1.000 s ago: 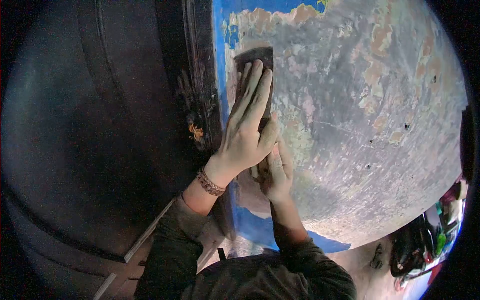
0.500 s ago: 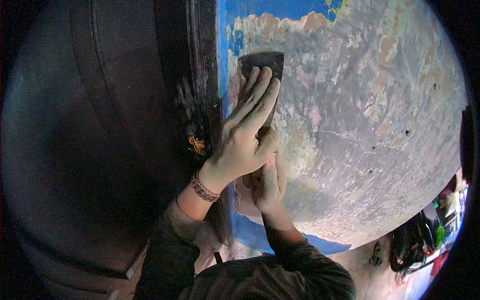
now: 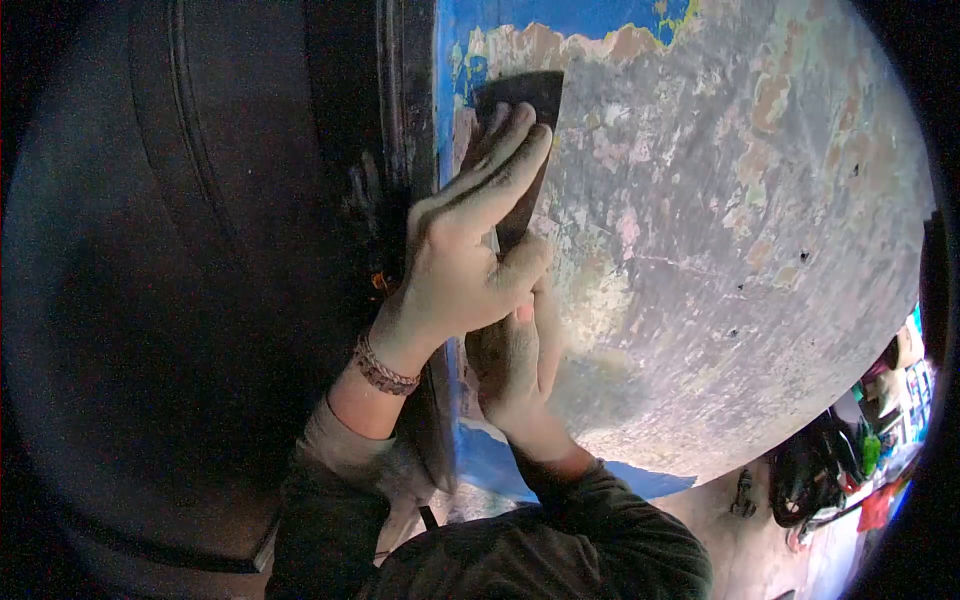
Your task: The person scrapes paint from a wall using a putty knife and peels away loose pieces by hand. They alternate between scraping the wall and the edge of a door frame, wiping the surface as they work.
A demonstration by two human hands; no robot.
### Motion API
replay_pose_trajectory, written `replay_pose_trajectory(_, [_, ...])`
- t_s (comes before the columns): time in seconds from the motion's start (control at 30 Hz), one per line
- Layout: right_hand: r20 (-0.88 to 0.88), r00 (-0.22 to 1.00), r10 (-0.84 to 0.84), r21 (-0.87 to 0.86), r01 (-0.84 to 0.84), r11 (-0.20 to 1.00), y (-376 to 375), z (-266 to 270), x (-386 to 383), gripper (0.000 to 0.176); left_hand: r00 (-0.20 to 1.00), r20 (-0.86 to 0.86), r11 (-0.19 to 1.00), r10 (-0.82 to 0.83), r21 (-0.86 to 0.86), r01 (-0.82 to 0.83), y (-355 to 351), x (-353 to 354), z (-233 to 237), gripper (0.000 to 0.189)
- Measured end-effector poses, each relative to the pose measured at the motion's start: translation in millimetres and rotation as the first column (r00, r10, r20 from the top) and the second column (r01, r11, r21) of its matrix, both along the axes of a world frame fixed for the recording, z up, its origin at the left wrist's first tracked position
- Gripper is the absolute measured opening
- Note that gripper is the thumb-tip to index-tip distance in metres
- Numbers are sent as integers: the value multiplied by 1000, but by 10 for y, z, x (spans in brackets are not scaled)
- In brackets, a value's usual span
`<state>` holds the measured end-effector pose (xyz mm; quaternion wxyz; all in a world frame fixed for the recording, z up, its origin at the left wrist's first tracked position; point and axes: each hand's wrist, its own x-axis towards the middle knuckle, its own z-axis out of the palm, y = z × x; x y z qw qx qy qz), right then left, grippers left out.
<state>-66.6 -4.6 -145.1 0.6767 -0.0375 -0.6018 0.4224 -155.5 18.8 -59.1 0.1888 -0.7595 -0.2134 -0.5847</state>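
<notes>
A dark, wide-bladed scraper (image 3: 545, 92) lies against the patchy wall (image 3: 680, 220), its broad edge towards the top of the view. The fingers of my left hand (image 3: 455, 262) stretch along the blade and press on it, while its thumb bends over the lower part near the handle. Below it, my right hand (image 3: 517, 372) is closed around the handle, which is mostly hidden behind both hands. Blue paint (image 3: 570, 14) with a ragged edge borders the bare grey and tan patch just above the blade.
A dark panelled door (image 3: 240, 250) and its frame run along the left, close to my left wrist. Blue paint (image 3: 490, 460) also shows low on the wall. At the lower right, a black bag (image 3: 805, 475) and assorted items lie on the floor (image 3: 700, 530).
Both hands and the scraper have shifted up the wall and slightly left in the view. The grip looks the same. The view itself has moved a little.
</notes>
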Motion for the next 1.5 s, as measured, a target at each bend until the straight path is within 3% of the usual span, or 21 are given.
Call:
replay_pose_trajectory(0.07, [-83,994,-76,-144,64,987,-117,-43,-44,53,1000,-6,999,23,-32,-23,-23,13,-90,61])
replay_pose_trajectory(0.2, [68,989,-132,-59,136,989,19,51,63,53,999,-2,999,52,16,-52,42,20,102,60])
replay_pose_trajectory(0.4, [-83,996,43,-240,-62,969,-75,14,46,51,996,5,995,94,-17,-94,17,80,-14,60])
replay_pose_trajectory(0.6, [81,920,-383,101,375,921,-38,79,92,38,990,-12,991,137,8,-137,-1,68,143,59])
replay_pose_trajectory(0.67, [-109,986,127,-317,-155,936,-200,31,180,36,990,1,990,138,-5,-138,-47,106,38,59])
replay_pose_trajectory(0.8, [-209,963,172,-227,-219,949,-222,63,116,40,990,-12,990,142,-12,-142,-85,112,131,59])
replay_pose_trajectory(0.83, [42,984,-173,-86,176,981,-248,127,109,39,990,-13,990,138,-28,-139,-107,102,182,58])
replay_pose_trajectory(0.87, [228,820,-524,138,506,852,-279,161,108,39,991,-11,990,134,-51,-135,-123,93,193,58])
replay_pose_trajectory(0.9, [232,818,-526,135,508,850,-291,160,102,39,989,-13,988,148,-38,-148,-112,79,180,57])
replay_pose_trajectory(0.93, [-59,992,-109,-179,97,979,-306,155,94,39,989,-11,988,146,-43,-146,-105,94,138,57])
replay_pose_trajectory(0.97, [-443,862,248,-308,-406,861,-306,162,84,42,988,-15,988,155,-24,-155,-95,115,108,56])
replay_pose_trajectory(1.0, [-441,862,251,-302,-406,862,-286,192,76,42,986,-18,986,164,1,-164,-84,124,108,55])
replay_pose_trajectory(1.03, [-93,988,-127,-173,110,979,-260,228,70,42,986,-17,986,165,6,-164,-53,114,151,55])
replay_pose_trajectory(1.07, [166,814,-556,119,543,831,-242,257,66,41,991,17,991,131,-13,-130,-25,106,234,55])
replay_pose_trajectory(1.17, [218,618,-755,374,662,650,-219,327,126,39,994,65,995,84,-67,-80,-64,118,257,56])
replay_pose_trajectory(1.2, [224,617,-754,373,661,651,-269,285,142,39,994,74,993,75,-99,-67,-100,129,218,56])
replay_pose_trajectory(1.23, [89,954,-287,-85,295,952,-346,215,161,38,996,55,995,67,-78,-63,-107,157,114,56])
replay_pose_trajectory(1.27, [-269,945,184,-392,-281,876,-380,190,163,38,994,31,995,100,-31,-99,-110,161,74,56])
replay_pose_trajectory(1.3, [-310,939,148,-352,-258,900,-380,231,116,38,994,44,994,102,-30,-100,-87,175,75,56])
replay_pose_trajectory(1.4, [-15,989,-145,-191,139,972,-275,273,126,38,995,80,998,65,-22,-64,-13,177,224,56])
replay_pose_trajectory(1.5, [-21,994,-107,-231,99,968,-313,251,168,40,993,115,999,17,-41,-13,-69,216,120,56])
